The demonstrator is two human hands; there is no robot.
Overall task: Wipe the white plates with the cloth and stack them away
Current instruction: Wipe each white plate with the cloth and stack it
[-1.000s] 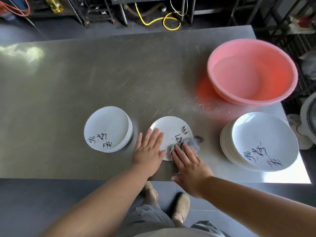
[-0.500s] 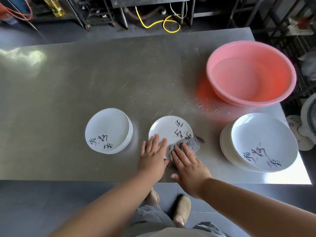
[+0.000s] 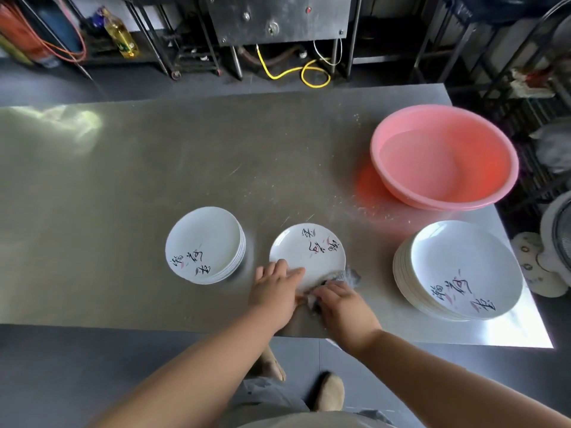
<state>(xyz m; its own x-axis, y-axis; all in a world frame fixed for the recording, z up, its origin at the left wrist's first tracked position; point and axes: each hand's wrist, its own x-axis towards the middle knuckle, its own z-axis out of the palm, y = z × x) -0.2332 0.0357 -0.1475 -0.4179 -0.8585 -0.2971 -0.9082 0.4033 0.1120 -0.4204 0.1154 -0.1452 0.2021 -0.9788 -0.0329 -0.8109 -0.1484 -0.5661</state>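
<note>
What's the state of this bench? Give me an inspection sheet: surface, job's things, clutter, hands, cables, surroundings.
Surface: steel table, white specks near the basin.
Job's things: one plate lying flat near the front edge; cloth at its near-right rim; left stack small, right stack bigger.
Clutter: pink basin, far right.
Hands: left hand flat on the plate; right hand holds the cloth.
Cables: yellow hose and orange cable, both beyond the table.
Surroundings: oil bottle and metal racks behind; fan at right.
</note>
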